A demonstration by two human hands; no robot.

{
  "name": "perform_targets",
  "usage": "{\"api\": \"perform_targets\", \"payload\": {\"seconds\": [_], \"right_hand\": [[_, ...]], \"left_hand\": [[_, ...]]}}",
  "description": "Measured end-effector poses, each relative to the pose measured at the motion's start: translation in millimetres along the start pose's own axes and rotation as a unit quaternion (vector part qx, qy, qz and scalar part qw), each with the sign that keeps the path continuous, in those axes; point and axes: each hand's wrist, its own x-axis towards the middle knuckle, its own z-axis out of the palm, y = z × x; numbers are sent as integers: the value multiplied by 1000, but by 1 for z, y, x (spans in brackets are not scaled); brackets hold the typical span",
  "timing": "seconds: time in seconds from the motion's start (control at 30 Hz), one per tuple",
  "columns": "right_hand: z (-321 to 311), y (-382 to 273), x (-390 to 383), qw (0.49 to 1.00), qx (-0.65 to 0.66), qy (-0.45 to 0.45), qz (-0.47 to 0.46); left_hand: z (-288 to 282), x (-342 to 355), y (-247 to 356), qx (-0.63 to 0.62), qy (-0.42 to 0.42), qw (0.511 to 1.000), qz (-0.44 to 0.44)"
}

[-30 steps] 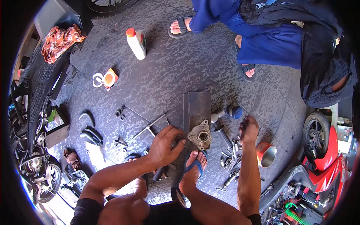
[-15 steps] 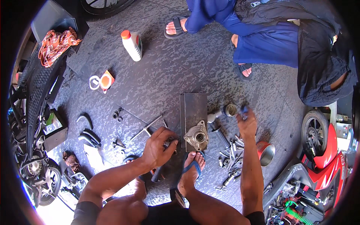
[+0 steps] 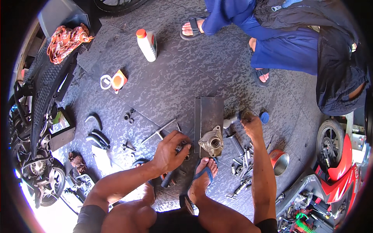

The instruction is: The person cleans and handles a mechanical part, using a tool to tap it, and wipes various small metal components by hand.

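Note:
My left hand (image 3: 169, 151) is closed with curled fingers round something small and dark that I cannot make out, just left of a flat steel block (image 3: 211, 108). A metal housing (image 3: 211, 141) with a round bore sits on the block's near end. My right hand (image 3: 251, 126) has its fingers bunched in an open round tub (image 3: 244, 115); what they hold is hidden. A blue lid (image 3: 264, 117) lies beside the tub. A metal piece (image 3: 231, 122), metal parts (image 3: 243, 167) and a red tin (image 3: 280, 163) are near my right hand; a T-handle tool (image 3: 159, 131) lies by my left.
A person in blue trousers (image 3: 283, 54) and sandals is at upper right. Motorbikes stand left (image 3: 42, 116) and right (image 3: 338, 163). A white bottle (image 3: 147, 48), orange container (image 3: 118, 81), orange cloth (image 3: 66, 42), black hoses (image 3: 97, 138) and small rings (image 3: 128, 116) are around me.
My right hand has taken the blue lid off the tub, set it down to the right and moved its fingers into the tub. My left hand has barely moved.

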Motion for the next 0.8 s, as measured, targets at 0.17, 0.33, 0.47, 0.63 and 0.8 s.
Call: {"api": "perform_targets", "payload": {"seconds": [0.17,0.33,0.47,0.63,0.8], "right_hand": [[14,22,-2,987,-13,136,-80],[6,9,-17,984,-20,170,-52],[-18,-60,-92,958,277,76,-7],[-21,-93,-174,951,279,-68,-112],[-1,-105,-176,956,56,15,-287]], "left_hand": [[6,4,-2,19,-7,999,43],[11,4,-1,18,-6,998,54],[10,4,-1,68,-7,990,122],[24,25,20,127,-68,978,153],[34,36,12,130,-74,971,185]]}}
